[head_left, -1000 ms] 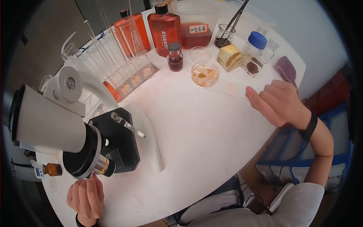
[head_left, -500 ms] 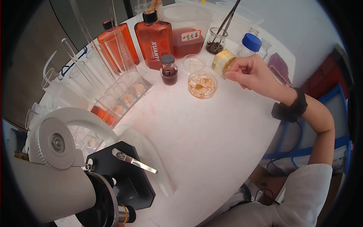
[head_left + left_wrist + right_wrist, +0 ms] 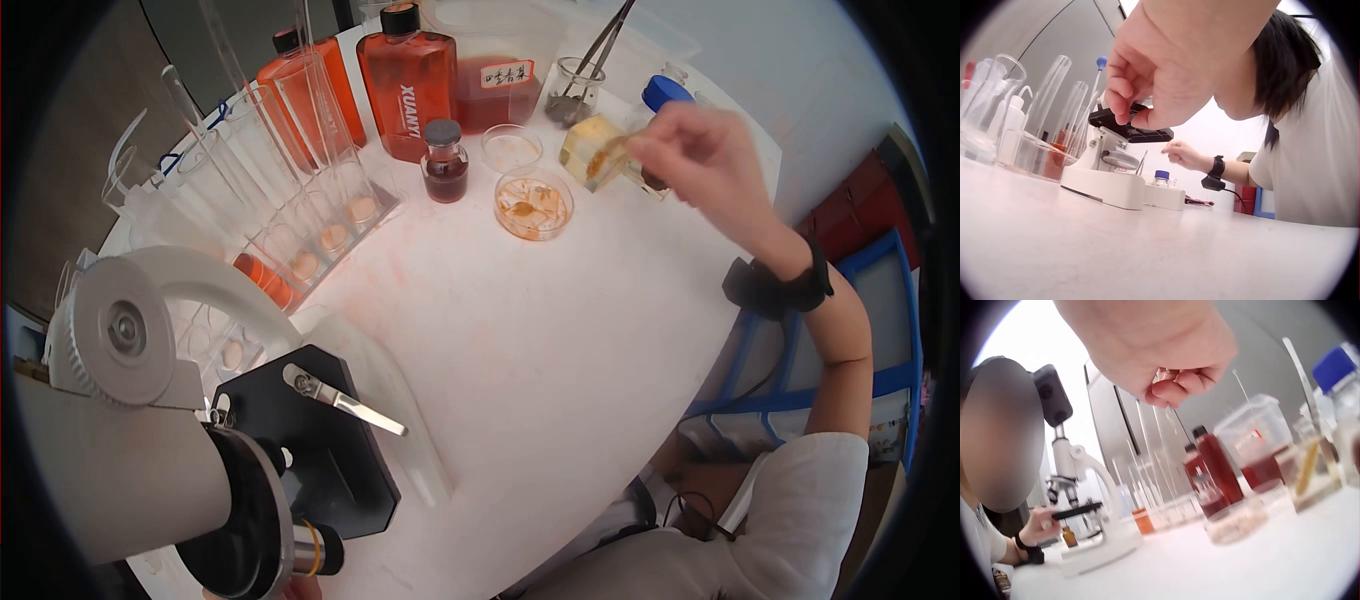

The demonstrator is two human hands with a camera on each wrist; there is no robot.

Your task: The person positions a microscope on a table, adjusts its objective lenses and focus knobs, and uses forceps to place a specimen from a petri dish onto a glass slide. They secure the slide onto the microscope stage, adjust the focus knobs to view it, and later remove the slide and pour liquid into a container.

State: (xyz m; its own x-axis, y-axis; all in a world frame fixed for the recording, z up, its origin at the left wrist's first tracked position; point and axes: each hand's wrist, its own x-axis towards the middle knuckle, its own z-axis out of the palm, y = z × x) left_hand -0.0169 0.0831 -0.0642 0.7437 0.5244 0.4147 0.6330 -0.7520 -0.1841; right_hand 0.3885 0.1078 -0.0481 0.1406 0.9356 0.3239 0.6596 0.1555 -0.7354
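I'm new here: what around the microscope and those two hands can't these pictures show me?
- Clear, glassy piece in right hand: mostly covered by curled fingers, right wrist view; hand blurred, head view.
- Left hand: mostly behind the white-and-black microscope and cut off by the bottom edge, head view.
- Contents of the small amber bottle: too small to tell, right wrist view.
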